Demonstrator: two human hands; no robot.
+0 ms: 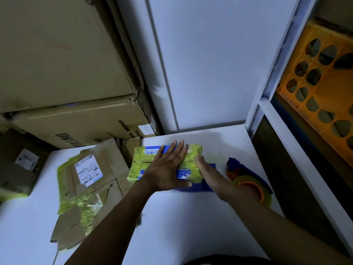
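Observation:
A small blue parcel (pixel 193 161) wrapped in yellow-green tape lies on the white table (pixel 172 217), near its far edge. My left hand (pixel 166 169) lies flat on top of the parcel, fingers straight and spread, pressing it down. My right hand (pixel 205 169) touches the parcel's right side with straight fingers; part of that hand is hidden behind the parcel's edge. A tape dispenser (pixel 252 186) with a blue handle and an orange-cored roll of yellow-green tape sits just right of my right wrist.
A flattened cardboard box (pixel 89 180) with a white label and yellow-green tape lies at the table's left. Large cardboard cartons (pixel 66 73) are stacked behind it. A white wall panel (pixel 210 64) stands behind the table; an orange plastic crate (pixel 324 83) sits at the right.

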